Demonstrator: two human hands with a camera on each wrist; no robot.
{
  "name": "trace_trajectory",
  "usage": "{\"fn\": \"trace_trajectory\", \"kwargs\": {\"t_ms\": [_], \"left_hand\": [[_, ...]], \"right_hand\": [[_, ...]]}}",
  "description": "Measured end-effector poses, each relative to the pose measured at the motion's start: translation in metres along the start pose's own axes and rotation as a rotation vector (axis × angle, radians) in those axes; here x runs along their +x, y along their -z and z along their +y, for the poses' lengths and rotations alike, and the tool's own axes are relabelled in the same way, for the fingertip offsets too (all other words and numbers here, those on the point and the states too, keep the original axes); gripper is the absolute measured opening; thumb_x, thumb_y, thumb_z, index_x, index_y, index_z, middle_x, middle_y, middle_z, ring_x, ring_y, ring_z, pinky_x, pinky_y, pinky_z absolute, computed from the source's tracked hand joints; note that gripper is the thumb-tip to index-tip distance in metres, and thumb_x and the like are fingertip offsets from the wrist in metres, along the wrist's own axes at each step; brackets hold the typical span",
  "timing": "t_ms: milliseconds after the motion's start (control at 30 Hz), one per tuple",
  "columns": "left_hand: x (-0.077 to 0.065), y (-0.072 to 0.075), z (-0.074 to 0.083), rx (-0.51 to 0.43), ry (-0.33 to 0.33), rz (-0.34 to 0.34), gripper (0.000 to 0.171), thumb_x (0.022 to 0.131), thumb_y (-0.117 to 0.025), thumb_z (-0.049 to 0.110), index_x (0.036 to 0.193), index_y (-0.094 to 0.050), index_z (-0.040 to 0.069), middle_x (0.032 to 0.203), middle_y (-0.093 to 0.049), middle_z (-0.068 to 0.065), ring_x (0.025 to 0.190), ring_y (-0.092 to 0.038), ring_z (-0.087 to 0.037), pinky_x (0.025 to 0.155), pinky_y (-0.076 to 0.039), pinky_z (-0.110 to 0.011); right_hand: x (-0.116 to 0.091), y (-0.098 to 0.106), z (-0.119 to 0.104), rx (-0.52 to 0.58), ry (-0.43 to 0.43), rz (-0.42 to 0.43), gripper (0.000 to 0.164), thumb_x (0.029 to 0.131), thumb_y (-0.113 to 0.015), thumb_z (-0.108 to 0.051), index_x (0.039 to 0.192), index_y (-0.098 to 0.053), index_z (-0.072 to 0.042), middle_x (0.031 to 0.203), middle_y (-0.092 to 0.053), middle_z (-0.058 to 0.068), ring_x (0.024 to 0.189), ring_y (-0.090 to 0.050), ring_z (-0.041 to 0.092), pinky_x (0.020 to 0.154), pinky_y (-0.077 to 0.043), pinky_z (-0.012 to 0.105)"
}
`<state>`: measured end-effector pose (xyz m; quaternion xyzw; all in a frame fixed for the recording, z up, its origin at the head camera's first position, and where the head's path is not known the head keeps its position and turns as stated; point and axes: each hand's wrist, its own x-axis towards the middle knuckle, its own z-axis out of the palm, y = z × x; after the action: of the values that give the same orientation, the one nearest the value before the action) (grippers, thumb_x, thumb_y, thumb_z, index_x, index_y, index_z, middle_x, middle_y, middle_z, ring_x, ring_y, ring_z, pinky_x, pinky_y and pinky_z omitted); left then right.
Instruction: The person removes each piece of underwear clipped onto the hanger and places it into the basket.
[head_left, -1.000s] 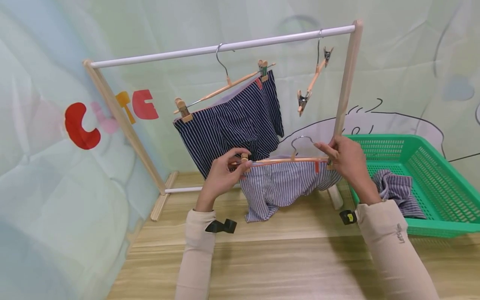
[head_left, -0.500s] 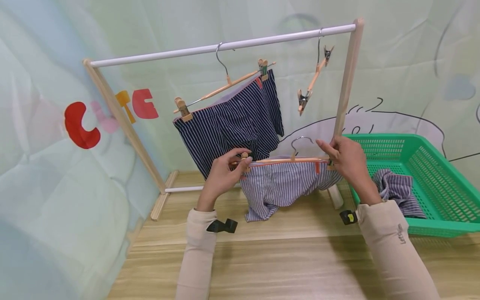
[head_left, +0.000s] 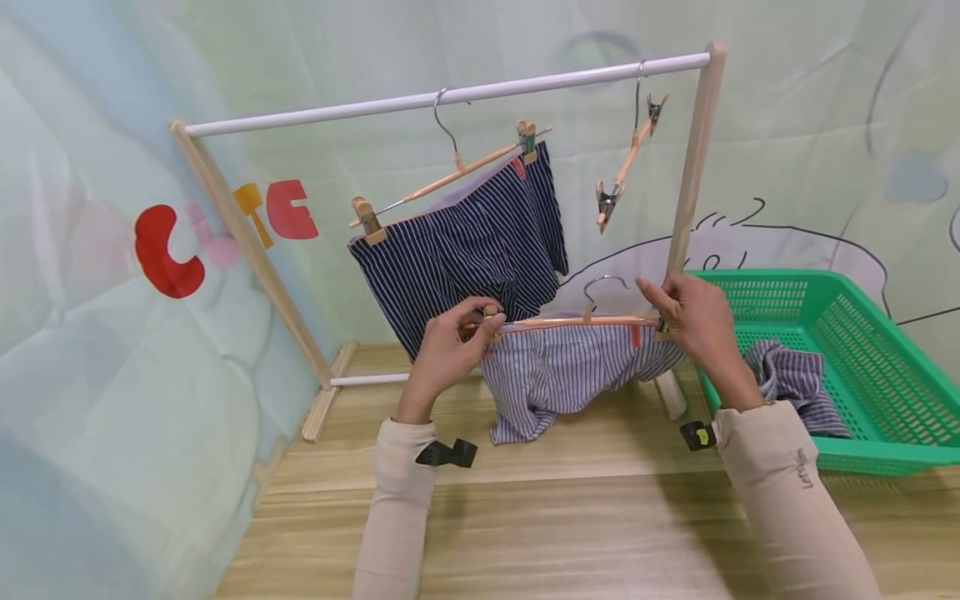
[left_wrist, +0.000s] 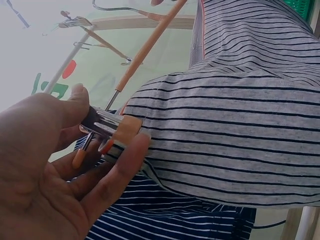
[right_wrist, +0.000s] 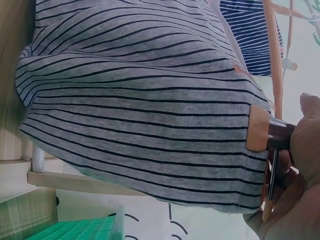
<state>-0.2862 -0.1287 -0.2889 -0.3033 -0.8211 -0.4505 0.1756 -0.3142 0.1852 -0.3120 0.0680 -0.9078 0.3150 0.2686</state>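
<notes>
Grey striped shorts (head_left: 573, 367) hang by their orange-edged waistband from a clip hanger (head_left: 555, 322), held in front of the rack. My left hand (head_left: 444, 354) pinches the hanger's left clip (left_wrist: 127, 130), whose wooden pad bites the waistband corner. At the other end, the fingers and thumb of my right hand (head_left: 701, 325) grip the right clip (right_wrist: 258, 128), also fastened on the cloth. The hanger's metal hook (head_left: 603, 282) points up, below the rack's rail. Behind it, navy striped shorts (head_left: 457, 258) hang tilted on another clip hanger (head_left: 459, 167).
The rack's white rail (head_left: 315, 113) runs above, between wooden posts (head_left: 696, 158). A bare clip hanger (head_left: 628, 158) dangles near its right end. At the right, a green basket (head_left: 907, 367) holds a folded striped garment (head_left: 798, 387). Wooden tabletop (head_left: 555, 533) lies below.
</notes>
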Motion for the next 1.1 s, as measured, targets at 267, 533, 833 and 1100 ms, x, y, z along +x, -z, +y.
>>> {"fn": "trace_trajectory", "kwargs": {"t_ms": [267,533,833,1100], "left_hand": [[0.0,0.0,-0.001,0.001,-0.014,0.001,0.021,0.093,-0.057,0.011,0.11,-0.06,-0.002,0.084,-0.069,-0.022,0.067,-0.066,-0.027,0.053,-0.057,-0.036],[0.001,0.0,-0.001,0.003,-0.004,0.002,0.024,0.094,-0.057,0.012,0.111,-0.06,-0.004,0.085,-0.069,-0.021,0.068,-0.066,-0.027,0.054,-0.057,-0.037],[0.004,-0.006,-0.031,0.01,-0.012,0.025,0.024,0.093,-0.059,0.023,0.111,-0.062,0.007,0.082,-0.07,-0.012,0.063,-0.064,-0.015,0.051,-0.055,-0.033],[0.006,-0.011,-0.032,0.095,-0.047,0.072,0.025,0.092,-0.06,0.029,0.109,-0.064,0.011,0.083,-0.071,-0.007,0.072,-0.064,-0.01,0.053,-0.051,-0.032]], "right_hand": [[0.001,0.0,0.0,-0.018,-0.03,-0.011,0.048,0.096,-0.048,-0.042,0.073,-0.056,-0.002,0.07,-0.059,0.018,0.064,-0.049,0.03,0.051,-0.037,0.038],[0.002,0.002,0.0,-0.004,-0.023,0.0,0.046,0.097,-0.047,-0.04,0.071,-0.054,-0.002,0.069,-0.056,0.017,0.065,-0.047,0.03,0.051,-0.036,0.038],[0.002,0.0,0.002,-0.043,-0.004,0.045,0.047,0.097,-0.047,-0.042,0.068,-0.054,-0.005,0.065,-0.056,0.014,0.059,-0.047,0.028,0.046,-0.032,0.036],[0.0,0.001,0.003,-0.059,-0.01,0.064,0.048,0.098,-0.045,-0.041,0.072,-0.06,-0.003,0.069,-0.061,0.017,0.057,-0.051,0.028,0.041,-0.034,0.034]]}}
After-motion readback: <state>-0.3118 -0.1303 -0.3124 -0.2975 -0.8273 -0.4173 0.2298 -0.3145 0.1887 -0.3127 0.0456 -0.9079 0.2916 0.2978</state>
